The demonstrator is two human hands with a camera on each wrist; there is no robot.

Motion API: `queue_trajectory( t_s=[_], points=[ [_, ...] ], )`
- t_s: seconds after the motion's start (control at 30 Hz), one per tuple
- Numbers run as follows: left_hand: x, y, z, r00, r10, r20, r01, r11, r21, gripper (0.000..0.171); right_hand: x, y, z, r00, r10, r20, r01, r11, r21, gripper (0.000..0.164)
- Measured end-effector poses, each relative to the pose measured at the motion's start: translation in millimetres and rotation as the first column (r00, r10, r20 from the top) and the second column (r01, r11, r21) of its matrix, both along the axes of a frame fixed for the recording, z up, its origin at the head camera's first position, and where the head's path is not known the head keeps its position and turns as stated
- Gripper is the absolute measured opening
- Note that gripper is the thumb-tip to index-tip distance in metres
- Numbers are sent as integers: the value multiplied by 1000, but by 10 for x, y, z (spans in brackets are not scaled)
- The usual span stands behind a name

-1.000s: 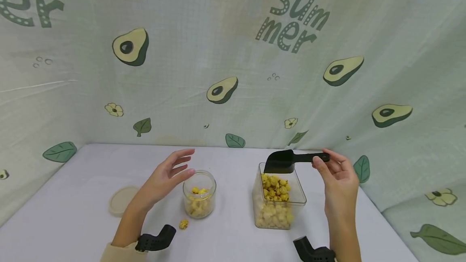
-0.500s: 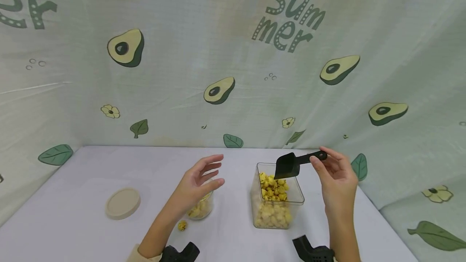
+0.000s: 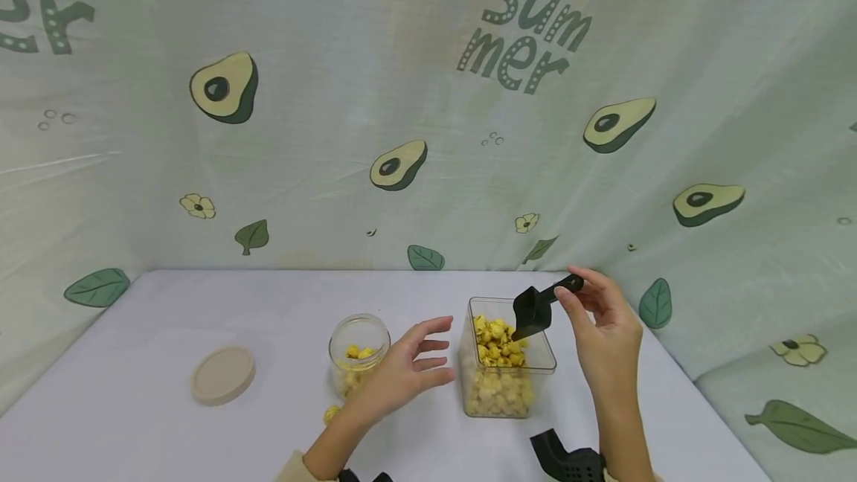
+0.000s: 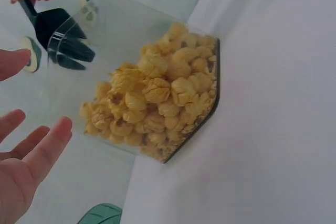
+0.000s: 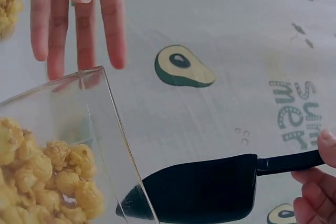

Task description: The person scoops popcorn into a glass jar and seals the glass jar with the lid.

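My right hand [image 3: 605, 329] pinches the handle of a black scoop [image 3: 533, 312] between thumb and fingers. The scoop's blade tilts down into the mouth of a clear square container [image 3: 474, 393], which is partly filled with yellow popcorn [image 4: 152, 93]. My left hand [image 3: 405, 378] reaches toward the container's left side, its fingers spread and holding nothing. In the left wrist view its fingertips [image 4: 63, 124] are close to the container wall. Behind that hand stands a round clear jar [image 3: 340, 348] with some popcorn in it, partly hidden by the hand.
A round beige lid [image 3: 223, 376] lies flat on the white table [image 3: 134, 407], left of the jar. One loose popcorn piece [image 3: 331, 413] lies beside my left forearm. A cloth printed with avocados [image 3: 321, 58] hangs behind the table.
My left hand has moved right, from beside the jar past it toward the square container. The scoop's blade has tipped from level to pointing down into the container.
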State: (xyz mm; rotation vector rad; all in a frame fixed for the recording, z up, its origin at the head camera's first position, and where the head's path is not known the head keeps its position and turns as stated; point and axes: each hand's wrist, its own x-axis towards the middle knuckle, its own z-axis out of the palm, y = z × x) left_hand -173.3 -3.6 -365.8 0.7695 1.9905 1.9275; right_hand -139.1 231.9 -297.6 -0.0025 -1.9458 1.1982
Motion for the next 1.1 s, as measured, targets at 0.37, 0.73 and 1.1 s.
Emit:
queue_trajectory(
  t_s=[0.37, 0.73, 1.1],
  points=[
    [38, 258, -182, 999, -12, -39, 10, 999, -45, 65, 32, 35, -44, 997, -75, 22, 73, 995, 75, 35],
    [19, 317, -238, 996, 43, -84, -49, 996, -73, 65, -27, -14, -67, 994, -111, -16, 111, 944, 311, 36],
    [-4, 342, -256, 993, 68, -96, -76, 994, -83, 64, -76, -59, -115, 995, -73, 61, 43, 917, 397, 33]
  ],
)
